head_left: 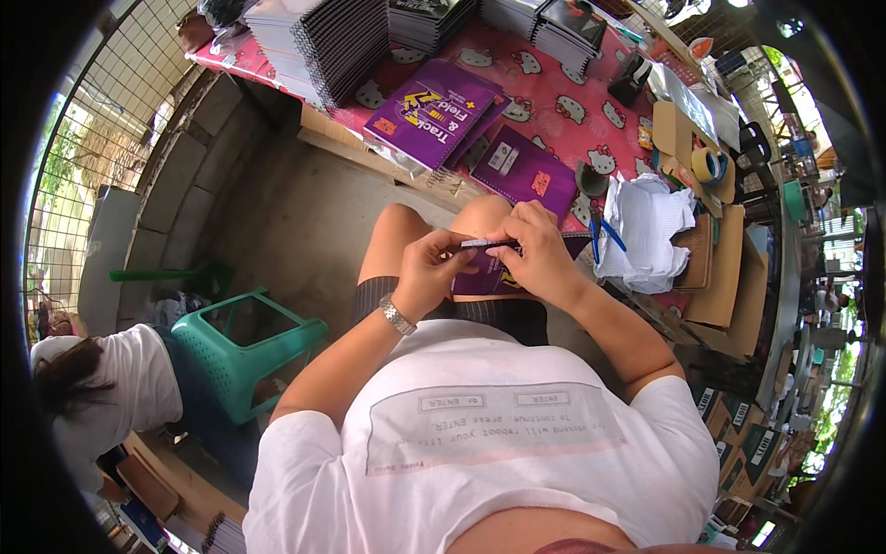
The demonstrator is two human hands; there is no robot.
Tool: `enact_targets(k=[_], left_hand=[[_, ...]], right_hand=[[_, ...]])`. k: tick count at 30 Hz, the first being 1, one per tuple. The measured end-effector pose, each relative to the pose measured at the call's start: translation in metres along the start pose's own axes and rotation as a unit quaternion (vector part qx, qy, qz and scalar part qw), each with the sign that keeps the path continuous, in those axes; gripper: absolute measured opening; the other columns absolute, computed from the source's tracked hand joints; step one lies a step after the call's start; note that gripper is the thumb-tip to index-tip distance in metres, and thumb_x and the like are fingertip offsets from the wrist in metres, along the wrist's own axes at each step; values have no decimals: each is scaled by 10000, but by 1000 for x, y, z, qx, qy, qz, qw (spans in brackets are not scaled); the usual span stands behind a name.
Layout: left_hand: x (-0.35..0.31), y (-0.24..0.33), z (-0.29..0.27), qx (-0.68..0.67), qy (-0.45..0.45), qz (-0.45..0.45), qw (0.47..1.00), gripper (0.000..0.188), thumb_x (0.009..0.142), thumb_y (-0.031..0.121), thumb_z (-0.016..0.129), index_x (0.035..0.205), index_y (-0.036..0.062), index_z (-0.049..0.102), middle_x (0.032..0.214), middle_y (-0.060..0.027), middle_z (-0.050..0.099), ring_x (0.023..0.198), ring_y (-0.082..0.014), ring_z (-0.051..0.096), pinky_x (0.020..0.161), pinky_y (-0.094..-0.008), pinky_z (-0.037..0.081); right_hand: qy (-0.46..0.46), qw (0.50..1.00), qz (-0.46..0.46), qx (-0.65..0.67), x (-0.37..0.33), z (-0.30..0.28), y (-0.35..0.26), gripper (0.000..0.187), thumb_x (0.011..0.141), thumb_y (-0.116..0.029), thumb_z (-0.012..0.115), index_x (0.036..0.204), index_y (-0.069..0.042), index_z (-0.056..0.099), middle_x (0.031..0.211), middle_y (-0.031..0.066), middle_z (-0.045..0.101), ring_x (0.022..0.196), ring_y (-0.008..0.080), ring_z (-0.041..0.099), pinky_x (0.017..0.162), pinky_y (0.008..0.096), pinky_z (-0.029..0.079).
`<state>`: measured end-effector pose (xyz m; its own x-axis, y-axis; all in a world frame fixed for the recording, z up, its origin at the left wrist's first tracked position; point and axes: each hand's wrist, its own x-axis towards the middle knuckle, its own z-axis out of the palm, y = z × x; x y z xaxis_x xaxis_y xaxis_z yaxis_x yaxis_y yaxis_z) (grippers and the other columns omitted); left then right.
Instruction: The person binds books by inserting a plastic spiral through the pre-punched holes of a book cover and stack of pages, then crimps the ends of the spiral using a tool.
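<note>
A purple spiral-bound book [473,280] rests on my lap, mostly covered by my hands. My left hand [430,270], with a metal watch at the wrist, is closed with thumb and fingers pinched at the book's upper edge. Across from it, my right hand [532,251] is also closed and grips the same edge. Between the fingertips runs a narrow dark strip with a whitish part, which looks like the binding edge; its details are too small to make out. More purple books [434,115] lie on the table just beyond my knees.
Tall stacks of spiral-bound books [323,46] stand on the pink patterned tablecloth [572,106]. Blue-handled pliers [604,235] lie by crumpled white paper [646,226]. Cardboard boxes [729,277] and tape rolls [709,166] sit at right. A green stool [245,346] and another person [120,388] are at left.
</note>
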<state>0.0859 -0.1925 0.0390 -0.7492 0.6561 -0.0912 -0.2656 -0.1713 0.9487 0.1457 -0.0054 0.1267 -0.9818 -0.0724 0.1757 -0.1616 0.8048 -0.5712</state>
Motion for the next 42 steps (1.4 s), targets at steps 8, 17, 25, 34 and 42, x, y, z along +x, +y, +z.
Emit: enact_targets(k=[8, 17, 25, 34, 42], left_hand=[[-3, 0, -2, 32, -2, 29, 999, 194, 926, -66, 606, 1115, -28, 592, 954, -62, 651, 863, -114, 660, 797, -267, 614], [-8, 1, 10, 76, 25, 132, 988, 363, 882, -102, 627, 1200, 16, 497, 791, -23, 537, 751, -77, 641, 648, -209, 569], [-9, 11, 13, 95, 20, 110, 989, 385, 878, -111, 621, 1226, 9, 506, 874, -33, 533, 774, -80, 600, 690, -229, 591], [-5, 15, 11, 199, 15, 98, 975, 94, 950, -11, 596, 1041, -36, 599, 948, -62, 561, 818, -112, 620, 675, -234, 608], [-3, 17, 13, 160, -1, 80, 984, 105, 975, 53, 588, 1022, -40, 601, 939, -77, 590, 755, -121, 638, 590, -239, 599]], right_hand=[[-246, 968, -50, 14, 36, -38, 4, 273, 851, -221, 695, 1065, -51, 709, 959, 122, 644, 961, 300, 580, 887, 401, 425], [-369, 920, -28, -126, 41, -46, -11, 486, 794, -370, 726, 1157, -51, 684, 932, 173, 692, 881, 362, 621, 897, 445, 430], [-149, 985, 65, 55, 10, -28, -7, 279, 818, -228, 739, 1023, -52, 668, 928, 116, 680, 1013, 281, 610, 983, 416, 377], [9, 998, -5, -66, -10, 5, -11, 111, 879, -185, 674, 928, -91, 643, 994, 34, 651, 1018, 221, 580, 1036, 429, 283], [26, 998, 4, -62, -10, 16, 12, 152, 883, -225, 685, 995, -121, 676, 1039, 4, 662, 1105, 215, 574, 1100, 485, 187]])
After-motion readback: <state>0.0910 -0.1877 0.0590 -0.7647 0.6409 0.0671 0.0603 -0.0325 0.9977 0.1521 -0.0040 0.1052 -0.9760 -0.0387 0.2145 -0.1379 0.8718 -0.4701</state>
